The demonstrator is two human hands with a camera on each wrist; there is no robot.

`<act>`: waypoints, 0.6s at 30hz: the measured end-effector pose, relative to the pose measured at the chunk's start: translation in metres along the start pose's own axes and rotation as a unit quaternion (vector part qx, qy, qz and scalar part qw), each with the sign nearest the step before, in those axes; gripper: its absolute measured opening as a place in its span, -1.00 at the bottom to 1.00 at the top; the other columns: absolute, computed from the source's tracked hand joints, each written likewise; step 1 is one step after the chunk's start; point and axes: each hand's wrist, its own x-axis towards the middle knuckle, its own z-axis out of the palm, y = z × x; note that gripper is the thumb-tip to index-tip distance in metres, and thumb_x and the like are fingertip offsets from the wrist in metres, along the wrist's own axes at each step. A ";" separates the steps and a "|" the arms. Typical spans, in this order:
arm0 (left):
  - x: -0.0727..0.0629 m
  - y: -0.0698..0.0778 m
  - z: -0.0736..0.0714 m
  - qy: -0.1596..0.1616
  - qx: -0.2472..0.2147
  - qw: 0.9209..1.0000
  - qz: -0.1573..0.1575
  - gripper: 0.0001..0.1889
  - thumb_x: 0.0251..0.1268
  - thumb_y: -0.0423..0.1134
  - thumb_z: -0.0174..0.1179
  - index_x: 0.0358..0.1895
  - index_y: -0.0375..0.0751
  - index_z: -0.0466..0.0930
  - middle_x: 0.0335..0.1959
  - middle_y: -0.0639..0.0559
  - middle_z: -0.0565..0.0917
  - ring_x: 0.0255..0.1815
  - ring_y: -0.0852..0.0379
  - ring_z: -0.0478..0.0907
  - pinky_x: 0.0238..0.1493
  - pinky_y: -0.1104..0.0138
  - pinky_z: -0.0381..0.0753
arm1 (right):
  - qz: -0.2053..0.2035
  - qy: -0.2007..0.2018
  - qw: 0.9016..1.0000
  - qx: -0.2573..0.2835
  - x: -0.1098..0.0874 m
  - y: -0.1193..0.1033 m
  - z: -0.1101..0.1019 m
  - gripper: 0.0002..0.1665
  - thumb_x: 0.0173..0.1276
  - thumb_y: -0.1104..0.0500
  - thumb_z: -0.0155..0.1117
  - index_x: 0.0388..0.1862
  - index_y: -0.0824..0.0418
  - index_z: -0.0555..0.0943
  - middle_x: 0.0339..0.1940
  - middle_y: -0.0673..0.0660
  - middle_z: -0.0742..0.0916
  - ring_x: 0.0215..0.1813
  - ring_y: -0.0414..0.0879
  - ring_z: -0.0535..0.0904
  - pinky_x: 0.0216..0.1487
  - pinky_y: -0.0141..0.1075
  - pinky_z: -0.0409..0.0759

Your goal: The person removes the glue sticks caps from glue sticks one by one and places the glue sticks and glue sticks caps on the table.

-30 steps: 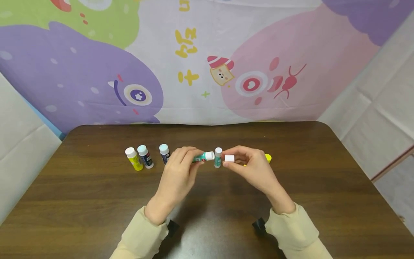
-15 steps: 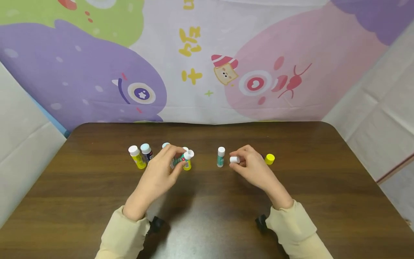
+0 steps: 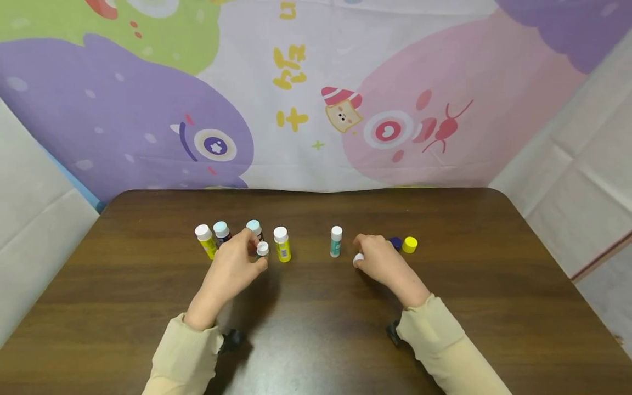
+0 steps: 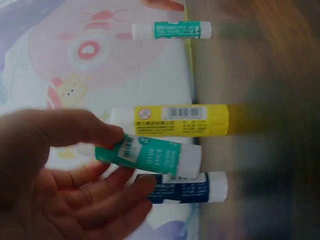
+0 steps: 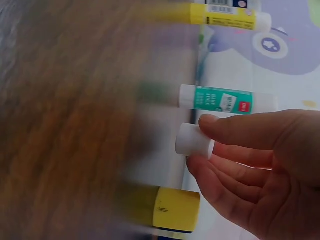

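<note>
My left hand (image 3: 233, 266) pinches a green glue stick (image 4: 150, 155) near its top, its cap off and its white base down, close over the table. Beside it stand a yellow glue stick (image 3: 283, 245) and a dark blue one (image 4: 182, 189). My right hand (image 3: 387, 263) pinches a small white cap (image 5: 194, 140) between thumb and fingers, low near the tabletop. Just left of that hand a second green glue stick (image 3: 336, 242) stands upright with its white cap on. Right of the hand are a yellow cap (image 3: 410, 244) and a dark blue cap (image 3: 395, 242).
At the left of the row stand another yellow glue stick (image 3: 204, 241) and another dark blue one (image 3: 221, 230), partly behind my left hand. The brown table (image 3: 316, 329) ends at a cartoon-printed cloth (image 3: 306, 164) along the back.
My left hand has carried the green glue stick left and down, turning it upright, away from the white cap. My right hand has moved slightly right and lower with the cap.
</note>
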 end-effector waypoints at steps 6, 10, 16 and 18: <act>-0.002 -0.011 0.005 -0.024 -0.013 0.999 -0.025 -0.76 -0.06 -0.30 0.31 -0.37 -0.25 0.42 -0.55 0.00 0.60 -0.51 0.11 0.51 -0.42 0.27 0.44 | -0.005 -0.020 1.000 0.004 0.003 0.000 0.005 -0.70 0.10 0.28 0.27 -0.15 0.32 0.57 -0.38 0.11 0.65 -0.38 -0.10 0.49 -0.31 -0.27 0.51; -0.003 -0.015 0.004 -0.039 0.001 0.999 -0.033 -0.77 -0.05 -0.34 0.29 -0.36 -0.28 0.43 -0.55 -0.03 0.58 -0.54 0.09 0.48 -0.45 0.26 0.43 | -0.006 -0.021 1.000 -0.001 0.003 0.000 0.007 -0.71 0.13 0.30 0.25 -0.12 0.31 0.57 -0.30 0.14 0.66 -0.33 -0.09 0.54 -0.25 -0.25 0.54; -0.001 -0.014 0.005 -0.042 0.017 0.998 -0.045 -0.78 -0.06 -0.37 0.27 -0.35 -0.30 0.43 -0.51 -0.10 0.60 -0.51 0.03 0.50 -0.43 0.20 0.44 | -0.001 -0.013 1.000 -0.010 0.002 -0.001 0.005 -0.67 0.12 0.23 0.32 -0.12 0.31 0.56 -0.22 0.18 0.66 -0.27 -0.05 0.56 -0.21 -0.23 0.56; -0.001 -0.013 0.005 -0.045 0.019 0.998 -0.047 -0.78 -0.06 -0.37 0.27 -0.34 -0.31 0.43 -0.49 -0.10 0.61 -0.50 0.03 0.52 -0.41 0.19 0.46 | -0.001 0.000 1.000 -0.005 0.002 -0.003 0.003 -0.60 0.09 0.15 0.37 -0.12 0.31 0.56 -0.21 0.18 0.65 -0.26 -0.04 0.55 -0.19 -0.22 0.55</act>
